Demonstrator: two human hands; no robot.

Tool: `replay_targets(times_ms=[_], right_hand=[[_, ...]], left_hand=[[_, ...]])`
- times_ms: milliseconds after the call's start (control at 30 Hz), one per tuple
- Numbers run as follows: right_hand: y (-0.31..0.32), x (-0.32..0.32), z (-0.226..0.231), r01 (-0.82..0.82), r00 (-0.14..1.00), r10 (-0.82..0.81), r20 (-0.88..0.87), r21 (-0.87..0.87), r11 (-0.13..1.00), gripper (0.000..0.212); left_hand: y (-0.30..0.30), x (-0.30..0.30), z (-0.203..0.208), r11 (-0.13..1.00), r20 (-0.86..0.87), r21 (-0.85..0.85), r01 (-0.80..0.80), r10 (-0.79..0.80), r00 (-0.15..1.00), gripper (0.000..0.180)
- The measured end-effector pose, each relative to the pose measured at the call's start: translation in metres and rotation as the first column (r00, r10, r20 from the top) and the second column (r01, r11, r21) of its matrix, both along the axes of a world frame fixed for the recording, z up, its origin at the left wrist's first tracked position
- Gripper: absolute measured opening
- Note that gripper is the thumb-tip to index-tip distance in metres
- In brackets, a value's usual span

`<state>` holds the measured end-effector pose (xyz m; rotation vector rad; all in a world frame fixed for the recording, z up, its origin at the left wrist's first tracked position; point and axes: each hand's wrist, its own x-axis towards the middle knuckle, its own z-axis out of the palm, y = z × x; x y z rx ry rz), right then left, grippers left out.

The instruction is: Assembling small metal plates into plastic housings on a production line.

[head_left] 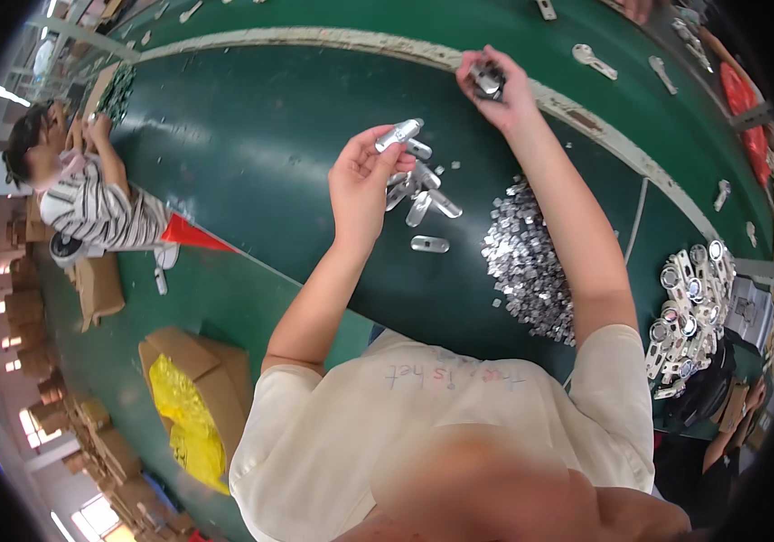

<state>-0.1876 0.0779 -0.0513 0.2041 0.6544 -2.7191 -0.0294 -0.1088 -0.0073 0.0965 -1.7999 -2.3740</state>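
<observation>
Okay, head view, the only one we have; clock from the centre. Our left hand (364,185) is at 12 o'clock, raised over the table (251,126), thumb and fingers pinching an elongated silver piece (398,135), tilted, its far end toward 1 o'clock. Our right hand (501,88) is at 1 o'clock, farther out, near the pale rail (342,36), fingers curled around a clump of metal bits (489,82); we can't tell how many. Hands well apart.

Just beside and partly behind the left hand, between 12 and 1, we see a loose cluster of silver pieces (445,204), some overlapping, and a lone silver piece (429,244) lies flat near the centre, apart from them. At 3 o'clock we have a big heap of small metal squares (527,257), partly hidden by our right forearm. Farther out, between 3 and 4: a pile of pale parts with round ends (688,323).

Beyond the rail, from 12 round to 2, a green surface (387,16) carries scattered parts, including a pale key-shaped part (596,61). Red plastic (744,117) at 2 o'clock, near the rim.

Toward 9–10 we get a co-worker in a striped top (98,212), hands at a dark green heap (116,95). Red wedge-shaped thing (192,235) at 9, cardboard box (224,370) at 8 with a yellow bag (192,429). Our cream shirt (459,388) fills 6 o'clock.
</observation>
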Motion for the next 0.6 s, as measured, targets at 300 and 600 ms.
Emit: replay_targets(times_ms=[300,600], right_hand=[[-0.069,0.075,-0.02,0.151,0.886,0.272,-0.376,0.788,0.597,0.035],[-0.064,0.091,0.03,0.274,0.435,0.772,-0.463,0.885,0.376,0.052]], left_hand=[[-0.019,0.012,-0.058,0.969,0.059,-0.014,-0.248,0.249,0.967,0.022],[-0.024,0.015,-0.063,0.948,0.008,-0.043,-0.316,0.317,0.949,0.026]])
